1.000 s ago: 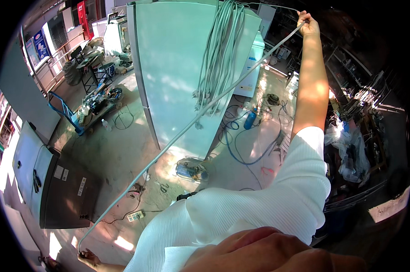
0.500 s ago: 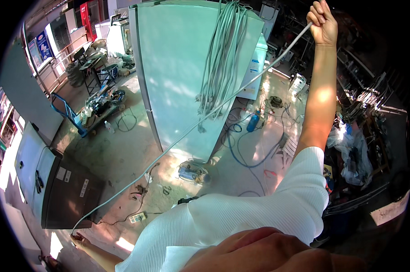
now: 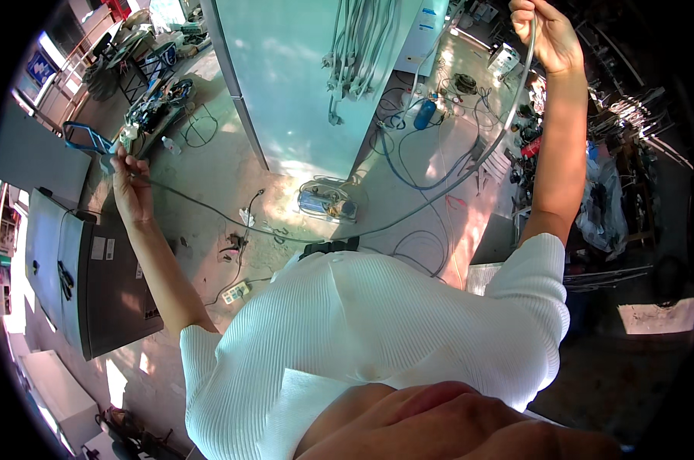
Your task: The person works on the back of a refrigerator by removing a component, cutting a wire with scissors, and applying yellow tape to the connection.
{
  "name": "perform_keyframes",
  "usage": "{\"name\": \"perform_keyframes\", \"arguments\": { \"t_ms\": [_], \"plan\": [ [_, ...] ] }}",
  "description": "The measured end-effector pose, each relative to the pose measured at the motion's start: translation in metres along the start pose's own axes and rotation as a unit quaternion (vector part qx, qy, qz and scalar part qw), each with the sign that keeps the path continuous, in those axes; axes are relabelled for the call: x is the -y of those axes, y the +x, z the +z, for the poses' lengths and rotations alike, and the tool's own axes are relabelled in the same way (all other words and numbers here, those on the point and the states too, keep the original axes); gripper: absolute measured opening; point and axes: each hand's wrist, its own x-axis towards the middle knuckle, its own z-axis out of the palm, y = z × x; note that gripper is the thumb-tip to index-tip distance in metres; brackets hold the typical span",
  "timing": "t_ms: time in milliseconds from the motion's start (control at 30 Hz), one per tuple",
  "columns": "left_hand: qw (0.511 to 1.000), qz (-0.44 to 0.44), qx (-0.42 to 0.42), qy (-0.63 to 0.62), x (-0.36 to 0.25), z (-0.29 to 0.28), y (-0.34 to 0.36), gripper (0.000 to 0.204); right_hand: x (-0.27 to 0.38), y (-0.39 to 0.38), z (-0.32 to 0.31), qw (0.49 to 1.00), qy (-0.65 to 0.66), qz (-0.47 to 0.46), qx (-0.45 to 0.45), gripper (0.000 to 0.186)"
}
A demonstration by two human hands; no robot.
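Note:
A long grey cable [image 3: 508, 123] hangs in a slack curve across my front, between my two raised hands. My left hand [image 3: 134, 188] pinches one end of it at the left, and a small grey piece, perhaps a plug, shows by the fingertips. At the upper right my right hand [image 3: 550, 37] is closed round the cable, held high. Ahead stands a tall pale refrigerator [image 3: 278, 92]. Over its side drapes a bundle of grey cords [image 3: 354, 54] with plugs at their lower ends.
A caged machine [image 3: 328, 203] sits on the floor before the refrigerator. Hoses and a blue bottle [image 3: 424, 115] lie to its right. A power strip [image 3: 236, 292] is near my waist. At left are a dark cabinet [image 3: 117, 284] with pliers [image 3: 65, 280] on it and a blue cart [image 3: 86, 138].
My left hand has risen from the lower left to beside the cart. The cable has gone from nearly straight to sagging. My right hand stays high, and the view has tilted downward.

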Motion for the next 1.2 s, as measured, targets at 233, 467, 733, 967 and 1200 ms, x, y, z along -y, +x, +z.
{"name": "perform_keyframes", "arguments": {
  "t_ms": [233,467,733,967,1200],
  "plan": [
    [0.894,-0.129,0.357,0.238,0.130,0.213,-0.035,0.047,-0.185,-0.013,0.003,0.986,0.072,-0.132,-0.075,0.015],
    [0.821,-0.227,0.401,0.338,0.193,0.230,-0.083,0.039,-0.284,-0.002,-0.009,0.964,0.143,-0.177,-0.141,0.015],
    [0.902,-0.225,0.252,0.269,0.176,0.137,-0.071,0.027,-0.294,-0.051,-0.173,0.798,0.443,-0.160,-0.377,0.012],
    [0.944,-0.233,0.102,0.212,0.127,0.057,-0.065,0.031,-0.271,-0.182,-0.257,0.804,0.292,-0.287,-0.431,0.016],
    [0.970,-0.155,-0.093,0.163,0.109,-0.006,-0.058,0.023,-0.254,-0.174,-0.199,0.887,0.031,-0.318,-0.332,0.031]
  ]
}}
